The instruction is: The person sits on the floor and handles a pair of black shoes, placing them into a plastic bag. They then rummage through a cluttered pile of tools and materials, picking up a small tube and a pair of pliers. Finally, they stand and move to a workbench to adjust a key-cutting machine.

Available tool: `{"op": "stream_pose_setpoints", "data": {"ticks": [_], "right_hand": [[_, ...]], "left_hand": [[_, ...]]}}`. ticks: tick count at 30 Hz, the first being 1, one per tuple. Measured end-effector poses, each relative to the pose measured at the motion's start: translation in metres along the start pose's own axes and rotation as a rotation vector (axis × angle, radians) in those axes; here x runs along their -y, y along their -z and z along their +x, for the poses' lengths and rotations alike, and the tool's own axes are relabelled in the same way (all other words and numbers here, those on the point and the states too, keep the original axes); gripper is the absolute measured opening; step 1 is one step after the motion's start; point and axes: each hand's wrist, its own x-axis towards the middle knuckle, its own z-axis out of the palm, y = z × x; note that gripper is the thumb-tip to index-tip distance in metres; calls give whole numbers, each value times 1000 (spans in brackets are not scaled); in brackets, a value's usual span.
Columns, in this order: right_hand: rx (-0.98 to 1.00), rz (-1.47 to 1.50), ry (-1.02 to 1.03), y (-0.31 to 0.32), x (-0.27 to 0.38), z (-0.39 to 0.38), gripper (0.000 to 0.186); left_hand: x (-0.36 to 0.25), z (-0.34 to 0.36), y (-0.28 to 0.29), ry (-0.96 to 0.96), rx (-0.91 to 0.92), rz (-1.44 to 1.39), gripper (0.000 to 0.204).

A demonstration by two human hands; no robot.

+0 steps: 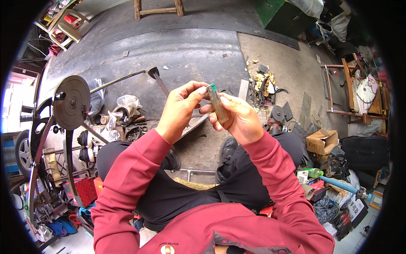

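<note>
A small translucent brownish tube-like container (pixel 219 106) with a green top (pixel 212 87) is held tilted in front of me, over the gap between my knees. My left hand (pixel 182 108) has its thumb and forefinger closed on the upper end, by the green part. My right hand (pixel 240 118) grips the body of the container, fingers curled round it. What is inside the container is too small to tell. Just behind my hands, a dark metal post with a flared top (pixel 154 74) rises from the floor area.
A machine with a round plate (pixel 72 103) stands at my left among bags and parts. Scraps lie in a heap (pixel 264 84) ahead right. A cardboard box (pixel 321 139), wooden frames (pixel 351 84) and clutter crowd my right. A wooden stool (pixel 159 10) and green box (pixel 285 17) are farther back.
</note>
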Motion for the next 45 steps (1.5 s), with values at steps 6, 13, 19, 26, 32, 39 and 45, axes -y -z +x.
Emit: {"op": "stream_pose_setpoints", "data": {"ticks": [6,13,19,26,32,39,45], "right_hand": [[-15,-43,8,0,-2,2,35],[-13,-60,15,0,-4,2,34],[0,-62,-6,2,-1,0,35],[-180,-125,-13,-9,-1,-4,27],[-237,-188,-54,-8,-7,-4,32],[-203,-98,-28,-1,-13,3,49],[-279,-172,-10,-13,-8,9,45]], "left_hand": [[0,-1,-2,14,21,-41,21],[0,-2,-1,-1,11,-12,24],[1,-1,0,-10,24,3,27],[0,0,-8,-64,46,128,22],[0,-9,-18,-174,61,388,23],[-2,-15,-15,-205,51,399,34],[-3,-21,-7,-259,27,556,41]]}}
